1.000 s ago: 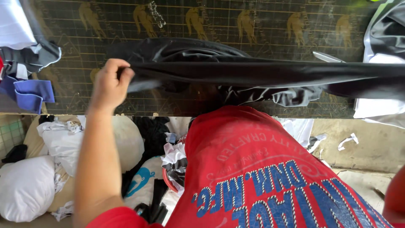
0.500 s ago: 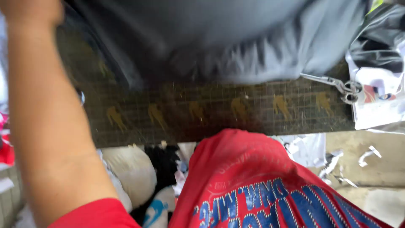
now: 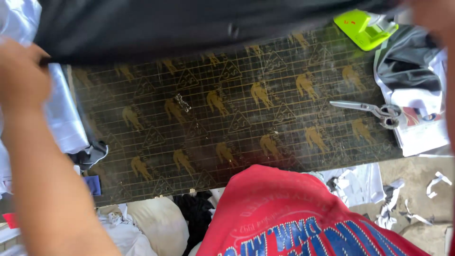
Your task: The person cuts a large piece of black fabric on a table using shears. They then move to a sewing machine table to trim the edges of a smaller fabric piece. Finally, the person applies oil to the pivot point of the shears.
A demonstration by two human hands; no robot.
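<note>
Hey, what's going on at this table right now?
A person in a red printed shirt stands at a dark gridded cutting mat, holding a dark grey garment stretched across the mat's far edge. The left hand grips its left corner; the right hand is blurred at the top right corner of the view. Scissors lie on the mat's right side beside a lime-green tool. Fabric scraps litter the floor.

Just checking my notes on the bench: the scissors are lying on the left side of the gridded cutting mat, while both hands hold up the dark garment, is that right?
Not quite: the head view shows the scissors on the right side of the gridded cutting mat, near its right edge. The rest stands: the left hand grips the dark garment at one end, and the right hand, blurred at the frame's corner, appears to hold the other.
</note>
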